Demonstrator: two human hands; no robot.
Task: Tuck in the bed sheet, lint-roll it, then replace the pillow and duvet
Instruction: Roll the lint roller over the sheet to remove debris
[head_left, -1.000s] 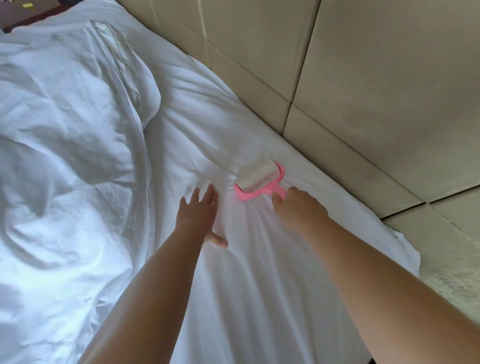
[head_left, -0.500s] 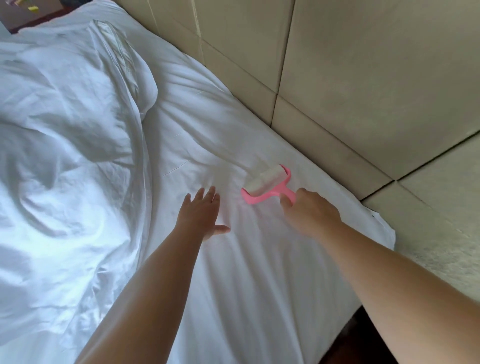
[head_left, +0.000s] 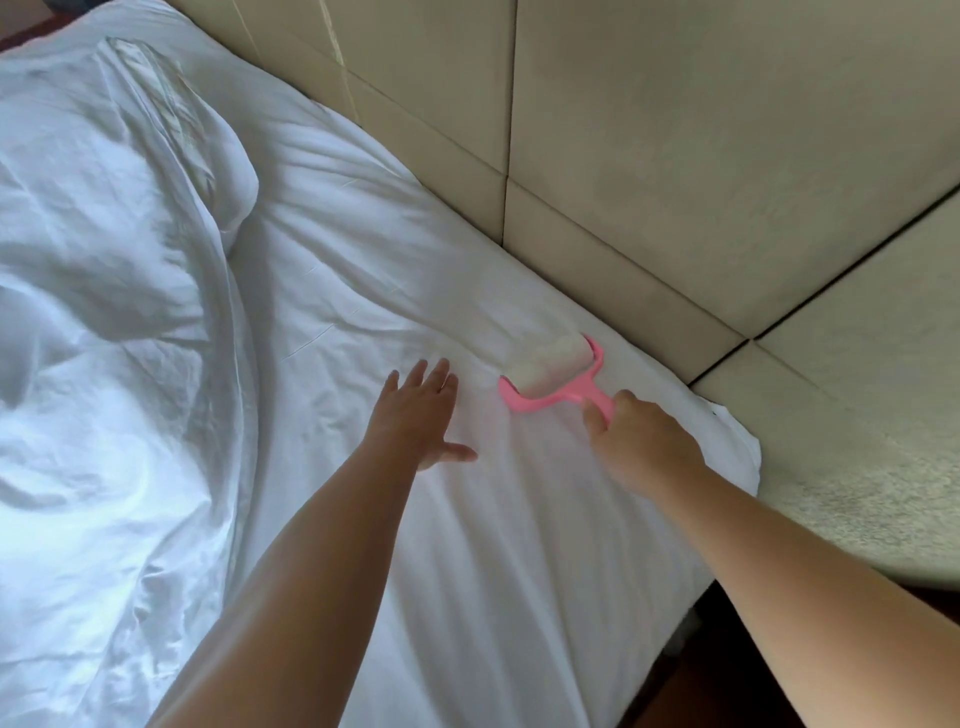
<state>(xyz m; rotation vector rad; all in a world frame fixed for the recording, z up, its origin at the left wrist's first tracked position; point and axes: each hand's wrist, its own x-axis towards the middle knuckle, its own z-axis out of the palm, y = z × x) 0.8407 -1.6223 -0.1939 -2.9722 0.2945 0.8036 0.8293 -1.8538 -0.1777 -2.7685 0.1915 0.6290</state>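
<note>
the sheet (head_left: 363, 291) is white and spreads over the whole bed, creased in long soft folds that run toward the near edge, with its right corner lying against the wall. the duvet (head_left: 93, 364) is a big rumpled white heap on the left half of the bed, resting on the sheet, and its far end bulges into a rounded lump near the top left. the wall (head_left: 701, 156) beside the bed is made of beige padded panels split by dark seams. both bare forearms reach in from the bottom of the view. the left hand (head_left: 415, 410) lies flat on the sheet, fingers straight and slightly spread, thumb stuck out to the right, holding nothing. the right hand (head_left: 636, 441) has its fingers curled round the pink handle of the roller (head_left: 553, 371), whose pale drum rests on the sheet close to the wall, just right of the left hand and apart from it. no brand, label or writing can be read on the roller, the bedding or the panels.
</note>
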